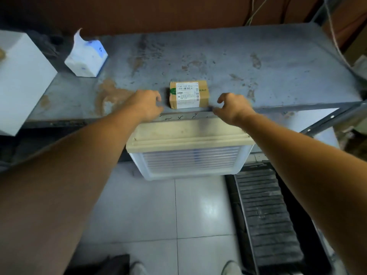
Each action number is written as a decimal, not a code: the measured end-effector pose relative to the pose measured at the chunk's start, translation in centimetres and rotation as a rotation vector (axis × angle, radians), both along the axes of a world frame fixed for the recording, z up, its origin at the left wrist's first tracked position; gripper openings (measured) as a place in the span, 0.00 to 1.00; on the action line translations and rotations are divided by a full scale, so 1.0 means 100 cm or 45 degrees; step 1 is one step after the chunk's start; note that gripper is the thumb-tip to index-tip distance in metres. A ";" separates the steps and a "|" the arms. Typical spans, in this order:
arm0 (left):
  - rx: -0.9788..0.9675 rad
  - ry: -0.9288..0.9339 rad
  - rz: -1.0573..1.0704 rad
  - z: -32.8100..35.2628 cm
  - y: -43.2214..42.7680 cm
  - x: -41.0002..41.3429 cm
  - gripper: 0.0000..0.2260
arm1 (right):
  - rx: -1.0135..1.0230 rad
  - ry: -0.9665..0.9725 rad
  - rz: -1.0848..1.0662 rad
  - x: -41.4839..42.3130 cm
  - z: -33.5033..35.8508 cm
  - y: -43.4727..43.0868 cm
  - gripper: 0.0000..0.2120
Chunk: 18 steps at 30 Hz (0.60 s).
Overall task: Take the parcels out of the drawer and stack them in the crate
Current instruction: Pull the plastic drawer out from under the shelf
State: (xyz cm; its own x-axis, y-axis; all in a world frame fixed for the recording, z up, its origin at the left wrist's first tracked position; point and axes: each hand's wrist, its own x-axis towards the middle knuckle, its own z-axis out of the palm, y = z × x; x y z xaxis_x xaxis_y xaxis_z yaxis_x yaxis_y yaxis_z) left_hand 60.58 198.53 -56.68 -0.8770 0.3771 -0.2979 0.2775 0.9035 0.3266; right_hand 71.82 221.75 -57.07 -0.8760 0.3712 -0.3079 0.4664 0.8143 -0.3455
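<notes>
Brown cardboard parcel (188, 94): left hand (146, 106) at its 9 o'clock, right hand (233, 108) at 3; both near, loosely curled, empty.

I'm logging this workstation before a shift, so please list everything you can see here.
small brown cardboard parcel with a white label: one, brown, on the shelf near its front edge.
worn grey metal shelf: one, grey with rusty patches, across the middle.
plastic drawer unit with a cream top: one, cream and translucent, below the shelf's front edge.
white soft tissue pack: one, white, shelf's back left.
plain white box: one, white, far left.
black slatted plastic piece: one, black, on the floor at right; possibly a crate.
pale tiled floor: one, grey-white, below.
left hand: one, left of the parcel, apart from it, fingers curled.
right hand: one, right of the parcel, likewise.
</notes>
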 end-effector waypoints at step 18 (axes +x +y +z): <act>-0.376 -0.421 -0.140 -0.196 -0.107 0.178 0.16 | -0.140 -0.376 -0.010 0.177 -0.190 -0.071 0.23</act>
State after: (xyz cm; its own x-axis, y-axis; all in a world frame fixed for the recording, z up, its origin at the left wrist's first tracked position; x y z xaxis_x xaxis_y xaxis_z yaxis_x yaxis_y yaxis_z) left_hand 78.41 187.80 -76.27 -0.6762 0.3194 -0.6639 0.3013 0.9422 0.1464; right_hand 89.49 214.60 -76.06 -0.7399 0.3279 -0.5874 0.5659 0.7755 -0.2799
